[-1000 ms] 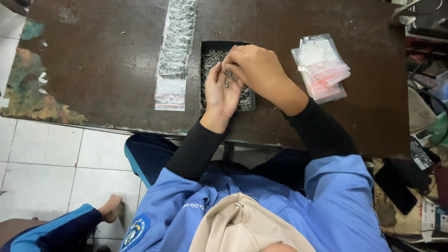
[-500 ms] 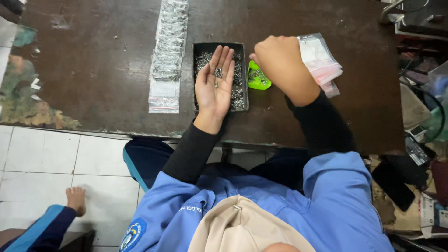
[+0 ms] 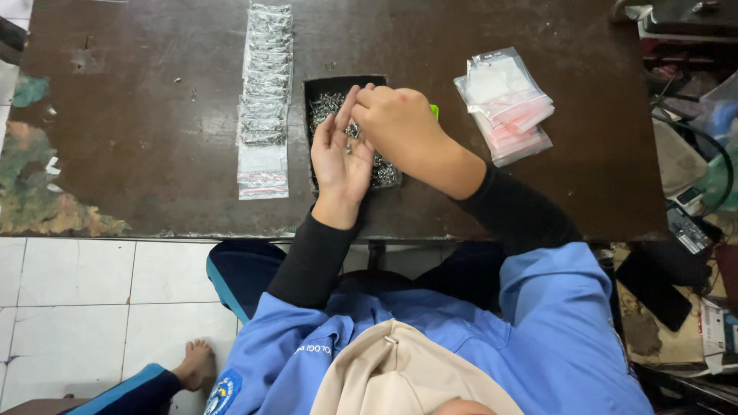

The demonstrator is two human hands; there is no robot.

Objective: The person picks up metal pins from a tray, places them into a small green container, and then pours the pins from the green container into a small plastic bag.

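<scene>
Left hand (image 3: 338, 157) lies palm-up, open, over the black tray (image 3: 317, 84) of screws (image 3: 327, 104) on the bench (image 3: 154, 115); right hand (image 3: 396, 123), fingers pinched at that palm, grip contents indiscernible, has returned from the green dish (image 3: 434, 111), now largely hidden; filled bags (image 3: 264, 92) left, empty bags (image 3: 503, 104) right.

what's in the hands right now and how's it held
A few small silver metal screws lie loose in the open, upturned left hand; the right hand fingertips reach onto them, its own grip hidden.

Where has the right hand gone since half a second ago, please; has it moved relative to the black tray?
Yes. The right hand has moved left, from beside the black tray to over it, fingertips meeting the left hand.
</scene>
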